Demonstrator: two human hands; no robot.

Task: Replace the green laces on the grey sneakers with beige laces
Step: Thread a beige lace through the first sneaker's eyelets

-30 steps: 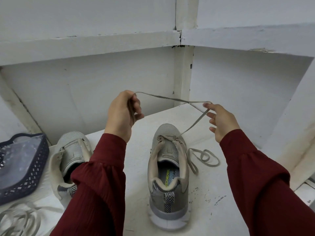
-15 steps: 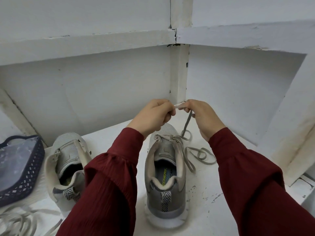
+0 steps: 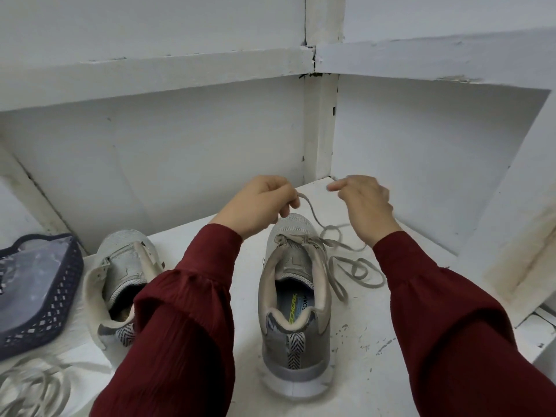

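A grey sneaker stands heel toward me in the middle of the white shelf. A beige lace is threaded at its lowest eyelets and lies in loose loops to its right. My left hand pinches one end of this lace above the toe, and the lace hangs slack from it. My right hand hovers to the right with curled fingers, and no lace shows in it. The second grey sneaker stands unlaced at the left, partly behind my left sleeve.
A dark blue perforated basket holding a plastic bag sits at the far left. A pile of pale laces lies at the bottom left. White walls close the corner behind and to the right of the shoes.
My hands came together over the toe, then parted a little. The right hand let go of the lace, which now droops slack from the left hand instead of stretching taut between both.
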